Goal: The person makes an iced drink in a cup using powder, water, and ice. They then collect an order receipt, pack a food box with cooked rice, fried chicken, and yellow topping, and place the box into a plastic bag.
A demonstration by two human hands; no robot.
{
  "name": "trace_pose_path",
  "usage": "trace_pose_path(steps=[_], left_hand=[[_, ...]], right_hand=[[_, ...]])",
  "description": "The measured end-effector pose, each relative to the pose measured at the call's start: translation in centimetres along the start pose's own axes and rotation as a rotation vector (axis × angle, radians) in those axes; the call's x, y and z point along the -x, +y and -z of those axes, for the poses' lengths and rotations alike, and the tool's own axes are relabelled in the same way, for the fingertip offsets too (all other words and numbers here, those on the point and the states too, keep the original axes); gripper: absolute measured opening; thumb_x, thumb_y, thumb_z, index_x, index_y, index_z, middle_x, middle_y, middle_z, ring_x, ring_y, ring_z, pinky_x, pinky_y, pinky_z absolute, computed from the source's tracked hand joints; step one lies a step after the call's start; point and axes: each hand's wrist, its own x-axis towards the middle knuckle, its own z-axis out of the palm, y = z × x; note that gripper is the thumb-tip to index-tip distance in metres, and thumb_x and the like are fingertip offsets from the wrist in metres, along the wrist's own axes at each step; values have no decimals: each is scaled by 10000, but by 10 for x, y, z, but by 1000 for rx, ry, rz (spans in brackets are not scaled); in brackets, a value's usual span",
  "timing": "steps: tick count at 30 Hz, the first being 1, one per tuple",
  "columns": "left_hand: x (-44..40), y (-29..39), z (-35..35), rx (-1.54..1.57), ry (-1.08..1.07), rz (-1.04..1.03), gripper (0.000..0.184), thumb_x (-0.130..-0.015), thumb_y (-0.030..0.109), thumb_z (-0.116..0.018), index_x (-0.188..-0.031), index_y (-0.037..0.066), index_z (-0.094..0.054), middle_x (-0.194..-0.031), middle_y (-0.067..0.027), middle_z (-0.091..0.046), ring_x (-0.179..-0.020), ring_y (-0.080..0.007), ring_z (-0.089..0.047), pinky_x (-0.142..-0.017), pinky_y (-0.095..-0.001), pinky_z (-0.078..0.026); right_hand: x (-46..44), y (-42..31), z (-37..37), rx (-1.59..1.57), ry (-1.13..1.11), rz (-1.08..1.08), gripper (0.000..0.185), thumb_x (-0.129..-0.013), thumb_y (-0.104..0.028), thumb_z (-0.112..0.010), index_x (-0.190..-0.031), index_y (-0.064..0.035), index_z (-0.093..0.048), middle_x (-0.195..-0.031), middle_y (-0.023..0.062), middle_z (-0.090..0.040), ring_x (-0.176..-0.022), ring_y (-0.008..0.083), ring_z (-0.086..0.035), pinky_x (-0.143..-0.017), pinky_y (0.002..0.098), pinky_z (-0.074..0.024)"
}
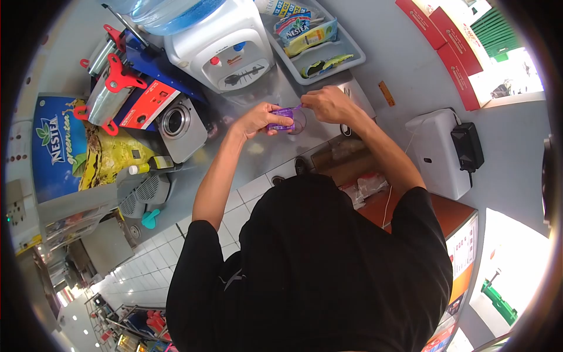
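Observation:
My left hand [258,120] grips a small shiny purple packet [284,119] over the metal counter [234,149], thumb laid across its front. To its right, my right hand [329,105] is closed in a pinch at the packet's upper corner, where a thin purple strip stretches between the two hands. Just beneath the packet shows a faint round outline, perhaps the rim of a clear cup [301,124]; most of it is hidden.
A white water dispenser [226,47] stands behind my hands, with a grey bin [328,50] of Nestea packets to its right. Left are a silver round-fronted machine [182,126], metal cylinders with red fittings [114,79] and a yellow-capped bottle [152,166]. A white box [437,149] hangs right.

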Motion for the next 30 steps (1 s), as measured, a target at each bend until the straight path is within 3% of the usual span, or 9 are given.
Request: trace_pose_path(steps=[4, 7, 10, 13, 19, 22, 25, 28, 30], left_hand=[[-8, 7, -6, -415, 166, -38, 272, -805, 187, -808, -971, -1, -704, -758, -48, -709, -510, -58, -527, -461, -233, -401], [-13, 4, 1, -629, 273, -72, 235, -773, 163, -793, -941, 23, -708, -746, -82, -707, -541, -140, -601, -509, -325, -461], [-21, -13, 2, -861, 458, -256, 213, -746, 146, -765, -916, 27, -714, -725, -142, -699, -624, -278, -682, -587, -401, -509], [-23, -18, 0, -1006, 432, -260, 186, -738, 137, -746, -874, 13, -721, -765, -209, -696, -744, -381, -699, -660, -448, -525], [-26, -10, -16, -962, 493, -123, 210, -757, 150, -753, -882, -14, -713, -849, -219, -697, -766, -362, -685, -680, -441, -506], [-30, -19, -14, -986, 489, -346, 190, -780, 138, -752, -888, -15, -716, -864, -226, -700, -777, -375, -677, -685, -430, -507], [-32, -32, -10, -887, 534, -507, 159, -802, 114, -749, -898, -11, -729, -857, -200, -699, -759, -327, -675, -689, -405, -506], [-21, -39, -11, -593, 599, -439, 128, -812, 62, -743, -923, -3, -744, -843, -159, -685, -724, -251, -655, -685, -363, -499], [-17, -44, -16, -627, 626, -478, 127, -807, 34, -742, -929, 0, -751, -829, -138, -677, -703, -211, -637, -669, -343, -492]], right_hand=[[7, 7, -8, -46, 19, -80, 171, -827, -101, -630, -979, -106, -708, -837, 116, -722, -795, 376, -676, -681, 487, -522], [7, 3, -16, -103, 7, -163, 240, -843, -97, -621, -1060, -99, -723, -845, 131, -731, -810, 376, -684, -721, 484, -533], [7, -14, -25, -277, 16, -216, 282, -876, -87, -604, -1139, -49, -697, -896, 149, -733, -821, 363, -694, -748, 445, -533], [7, -16, -43, -344, 56, -218, 349, -864, -116, -616, -1198, -34, -677, -965, 200, -720, -884, 374, -691, -783, 456, -526], [0, -36, -34, -345, -74, -286, 327, -855, -138, -648, -1153, -9, -674, -925, 222, -695, -864, 400, -670, -776, 476, -511], [-1, -31, -48, -194, -53, -398, 255, -872, -196, -660, -1055, -26, -708, -882, 213, -693, -823, 409, -659, -757, 484, -505], [3, -22, -53, -202, 70, -349, 211, -881, -203, -671, -992, -30, -717, -858, 186, -668, -799, 399, -647, -732, 483, -497], [10, -19, -58, -308, 168, -308, 155, -874, -159, -674, -939, -33, -737, -847, 162, -635, -797, 378, -643, -731, 471, -498], [12, -23, -66, -268, 234, -309, 97, -828, -77, -714, -887, -2, -735, -846, 149, -621, -766, 346, -630, -702, 432, -497]])
